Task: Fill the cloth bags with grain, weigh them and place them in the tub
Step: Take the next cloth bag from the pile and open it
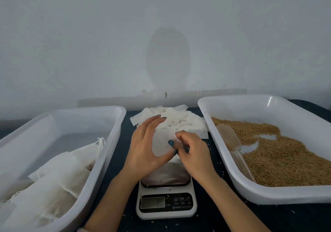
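Both grips were on one empty cloth bag (161, 142), held just above the scale (166, 190). Left grip (143, 147) cupped it, thumb hooked under. Right grip (193, 153) pinched its right edge, fingers curled tight. The bag's long axis ran away from the person, toward the spare-bag pile (179, 122) behind the scale.

Grain (286, 156) and scoop (231, 140) sat in the grain tub (277, 196) right of the scale, nearer the right grip.

Counts:
- 2 tubs
- 1 scale
- 1 scoop
- filled bags (53, 174) in the output tub (103, 160), left of the scale: roughly six, overlapping, count unsure
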Demonstrator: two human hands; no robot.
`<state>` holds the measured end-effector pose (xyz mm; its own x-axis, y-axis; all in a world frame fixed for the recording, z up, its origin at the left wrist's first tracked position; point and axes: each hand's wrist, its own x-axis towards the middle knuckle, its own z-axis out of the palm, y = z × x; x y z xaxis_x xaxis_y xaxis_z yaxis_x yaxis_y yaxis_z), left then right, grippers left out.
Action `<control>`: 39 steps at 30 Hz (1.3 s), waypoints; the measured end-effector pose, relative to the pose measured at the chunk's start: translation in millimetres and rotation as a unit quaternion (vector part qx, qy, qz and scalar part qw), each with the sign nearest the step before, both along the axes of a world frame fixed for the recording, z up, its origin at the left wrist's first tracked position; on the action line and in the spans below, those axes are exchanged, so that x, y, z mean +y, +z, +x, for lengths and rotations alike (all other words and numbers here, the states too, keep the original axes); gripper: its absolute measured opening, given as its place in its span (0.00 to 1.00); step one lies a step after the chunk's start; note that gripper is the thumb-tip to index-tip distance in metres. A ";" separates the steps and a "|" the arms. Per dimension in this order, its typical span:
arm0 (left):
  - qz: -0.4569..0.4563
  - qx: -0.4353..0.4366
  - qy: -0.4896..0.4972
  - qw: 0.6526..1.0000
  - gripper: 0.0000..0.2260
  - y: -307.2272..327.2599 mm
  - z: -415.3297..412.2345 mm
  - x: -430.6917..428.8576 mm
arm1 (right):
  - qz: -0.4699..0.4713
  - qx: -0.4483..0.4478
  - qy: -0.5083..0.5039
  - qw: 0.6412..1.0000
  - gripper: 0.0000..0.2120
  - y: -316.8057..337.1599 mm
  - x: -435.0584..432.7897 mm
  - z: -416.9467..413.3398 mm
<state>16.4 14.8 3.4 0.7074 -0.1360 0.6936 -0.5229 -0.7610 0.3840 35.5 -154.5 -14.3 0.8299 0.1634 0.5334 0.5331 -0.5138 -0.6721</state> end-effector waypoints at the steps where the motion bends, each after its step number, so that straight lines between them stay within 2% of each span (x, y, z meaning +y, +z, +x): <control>1: 0.025 -0.007 0.003 1.000 0.37 0.0 0.2 1.6 | -0.001 -0.002 0.000 1.000 0.04 0.1 -0.1 -0.1; 4: 0.122 -0.012 0.036 0.992 0.41 -2.6 0.6 4.4 | 0.031 0.004 0.016 0.999 0.07 0.6 2.1 -1.7; 6: 0.148 0.005 0.064 0.987 0.40 -6.4 0.8 3.1 | 0.030 -0.001 0.032 0.999 0.08 1.8 5.1 -4.0; 9: 0.127 0.005 0.098 0.987 0.33 -9.0 0.5 0.4 | 0.006 -0.017 0.051 0.999 0.06 3.4 9.3 -8.6; 13: 0.115 -0.010 0.114 0.987 0.22 -5.8 -0.5 1.9 | 0.017 -0.009 0.060 0.998 0.06 6.7 9.7 -11.5; 17: 0.112 -0.003 0.101 0.989 0.18 -8.0 -0.9 3.8 | -0.010 -0.049 0.053 0.997 0.07 11.4 11.2 -17.9; 21: 0.062 0.026 0.104 0.992 0.15 -9.4 -1.0 6.9 | -0.035 -0.093 0.029 0.995 0.09 23.4 12.9 -29.4; 27: -0.080 0.084 0.092 0.989 0.13 -11.1 4.0 9.5 | -0.093 -0.164 -0.032 0.981 0.13 69.0 10.7 -50.6; 29: -0.097 0.083 0.096 0.987 0.15 -11.7 5.8 10.4 | -0.121 -0.135 -0.058 0.982 0.14 93.8 -5.8 -40.8; 31: -0.095 0.075 0.105 0.987 0.19 -13.0 6.3 10.7 | -0.200 -0.058 -0.105 0.972 0.16 114.0 -33.0 -17.6; 33: -0.094 0.079 0.113 0.986 0.19 -13.3 6.1 10.1 | -0.299 0.082 -0.164 0.937 0.16 126.6 -60.7 7.3; 35: -0.097 0.090 0.116 0.984 0.17 -13.9 6.6 10.0 | -0.430 0.225 -0.187 0.854 0.13 125.7 -76.9 21.4; 37: -0.097 0.096 0.116 0.984 0.15 -14.5 7.8 10.6 | -0.545 0.316 -0.155 0.761 0.15 115.1 -83.1 25.4; 38: -0.096 0.098 0.116 0.984 0.15 -14.9 8.3 10.5 | -0.567 0.353 -0.133 0.733 0.19 108.8 -85.6 27.1; 39: -0.094 0.101 0.118 0.983 0.15 -15.0 8.6 10.3 | -0.564 0.388 -0.121 0.719 0.22 103.9 -87.7 27.9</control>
<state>25.0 25.1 -11.6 0.8299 0.1651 0.5329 -0.2392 -0.7577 0.6072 63.4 -242.2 89.6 0.8831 -0.0708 -0.4639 0.0260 -0.9797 0.1990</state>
